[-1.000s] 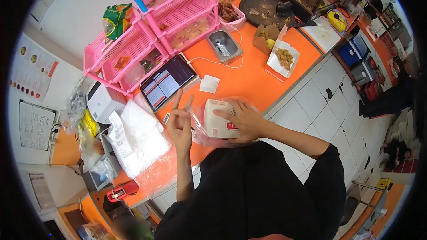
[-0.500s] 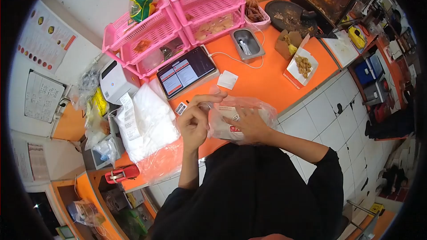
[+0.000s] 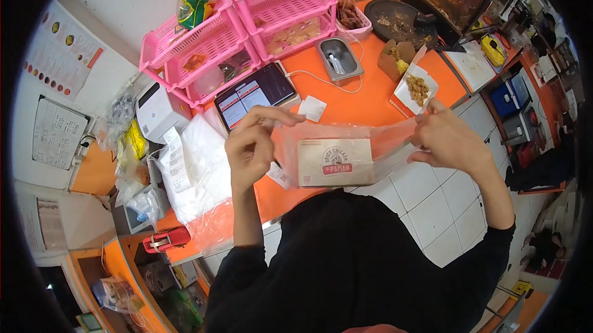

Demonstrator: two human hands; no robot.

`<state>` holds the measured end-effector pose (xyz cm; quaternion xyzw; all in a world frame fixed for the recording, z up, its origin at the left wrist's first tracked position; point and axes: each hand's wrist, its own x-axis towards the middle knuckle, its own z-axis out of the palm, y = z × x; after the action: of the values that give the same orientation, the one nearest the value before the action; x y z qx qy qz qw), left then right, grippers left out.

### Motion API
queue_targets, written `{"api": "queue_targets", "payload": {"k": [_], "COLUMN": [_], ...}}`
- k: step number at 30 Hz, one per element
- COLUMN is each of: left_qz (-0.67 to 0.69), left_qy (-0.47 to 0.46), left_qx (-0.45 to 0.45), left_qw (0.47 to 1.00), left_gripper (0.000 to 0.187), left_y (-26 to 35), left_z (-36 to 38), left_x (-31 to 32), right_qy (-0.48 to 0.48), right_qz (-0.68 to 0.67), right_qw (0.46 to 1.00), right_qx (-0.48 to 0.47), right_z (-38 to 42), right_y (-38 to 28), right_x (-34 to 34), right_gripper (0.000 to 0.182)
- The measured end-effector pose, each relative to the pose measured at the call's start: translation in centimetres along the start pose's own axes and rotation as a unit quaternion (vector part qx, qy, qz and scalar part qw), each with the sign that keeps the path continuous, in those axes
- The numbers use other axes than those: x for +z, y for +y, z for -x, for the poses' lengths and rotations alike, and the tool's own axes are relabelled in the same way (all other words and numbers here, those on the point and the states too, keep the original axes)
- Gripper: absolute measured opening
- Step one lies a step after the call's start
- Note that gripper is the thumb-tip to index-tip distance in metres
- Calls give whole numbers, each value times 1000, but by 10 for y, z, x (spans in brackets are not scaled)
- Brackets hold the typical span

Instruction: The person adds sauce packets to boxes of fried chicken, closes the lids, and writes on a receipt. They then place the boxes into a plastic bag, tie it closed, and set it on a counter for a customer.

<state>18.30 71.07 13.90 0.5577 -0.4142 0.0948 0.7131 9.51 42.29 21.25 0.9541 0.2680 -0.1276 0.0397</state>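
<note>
A brown cardboard food box (image 3: 318, 173) with a red printed logo sits inside a clear plastic bag (image 3: 392, 137) near the front edge of the orange counter. My left hand (image 3: 254, 144) pinches the bag's left end. At the other end, my right hand (image 3: 450, 137) grips the bag between thumb and fingers, pulling the film out taut to the right. Both hands are apart from the box itself. Beyond the box lies a small white paper (image 3: 312, 109). A tablet (image 3: 256, 95) with a lit screen stands behind my left hand.
A stack of white plastic bags (image 3: 201, 172) with a receipt lies left. Pink basket racks (image 3: 210, 55) stand at the back beside a metal tray (image 3: 340, 59). An open box of fried food (image 3: 415, 90) sits at the right, near a red stapler-like object's opposite side. A dark round pan (image 3: 401, 21) is behind.
My right hand has moved off the top of the box to the right, drawing the bag's end outward. The box's printed top now shows. My left hand has shifted slightly left.
</note>
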Motion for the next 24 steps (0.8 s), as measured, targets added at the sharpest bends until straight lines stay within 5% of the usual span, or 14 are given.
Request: {"api": "queue_targets", "payload": {"k": [2,6,8,10,12,13,15,16,18,22,24], "left_qz": [-33,-90,-35,-42,-38,-37,-51,-48,-80,-100,-102], "left_qy": [-46,-124,-133,-153,-167,-168,-204,-206,-233,-229,-258], "left_qx": [7,-50,-65,-71,-105,-103,-106,-104,-106,-140,-118], "left_qw": [998,987,988,985,980,980,972,972,963,958,954], "left_gripper": [21,23,23,24,25,25,27,27,27,28,25], "left_y": [4,-3,-10,-7,-6,-5,-4,-2,2,16,10], "left_z": [-7,-12,-13,-15,-16,-17,-19,-18,-19,-16,-16], "left_x": [-4,-13,-18,-20,-20,-21,-22,-22,-22,-20,-24], "right_qy": [74,69,184,327,216,134,123,27,303,307,340], "right_qz": [-35,-34,11,-92,-414,-442,-409,-398,-176,-94,-72], "right_qw": [997,996,982,940,871,872,890,912,934,936,937], "right_qx": [15,42,29,-29,-155,-159,-158,-94,64,141,43], "right_z": [0,-9,-14,-28,-47,-64,-122,-156,-203,-230,-217], "right_y": [1,-4,-10,-37,-81,-108,-151,-161,-187,-198,-191], "right_x": [-3,-3,2,2,25,33,117,148,217,273,280], "right_gripper": [26,26,19,13,10,13,23,19,13,8,8]}}
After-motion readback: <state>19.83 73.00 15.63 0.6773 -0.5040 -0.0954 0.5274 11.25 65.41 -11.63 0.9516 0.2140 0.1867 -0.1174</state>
